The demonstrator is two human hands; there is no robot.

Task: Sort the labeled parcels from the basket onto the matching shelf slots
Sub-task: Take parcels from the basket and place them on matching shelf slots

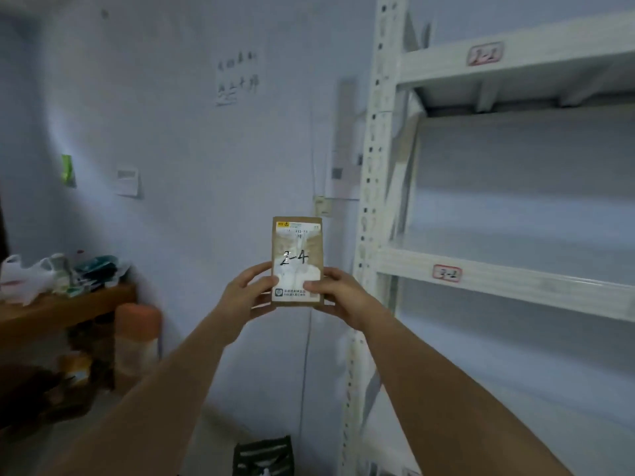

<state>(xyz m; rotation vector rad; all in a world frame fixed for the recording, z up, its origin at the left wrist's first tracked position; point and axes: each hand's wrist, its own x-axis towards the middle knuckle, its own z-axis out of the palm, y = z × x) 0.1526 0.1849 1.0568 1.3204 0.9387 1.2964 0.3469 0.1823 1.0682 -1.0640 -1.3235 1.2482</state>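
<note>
A small brown cardboard parcel (297, 249) with a white label handwritten "2-4" is held upright in front of me, at arm's length. My left hand (245, 293) grips its lower left edge, and my right hand (338, 293) grips its lower right edge, thumbs on the label. To the right stands a white metal shelf rack (372, 166). One slot tag (485, 53) on the upper beam reads "2-2". Another tag (446, 273) on the lower beam is blurred. A dark basket (264, 456) shows at the bottom edge.
A wooden table (62, 307) at the left carries plastic bags and clutter. An orange-topped cylinder (137, 341) stands beside it. Papers and a switch hang on the pale wall. The shelf levels in view hold nothing.
</note>
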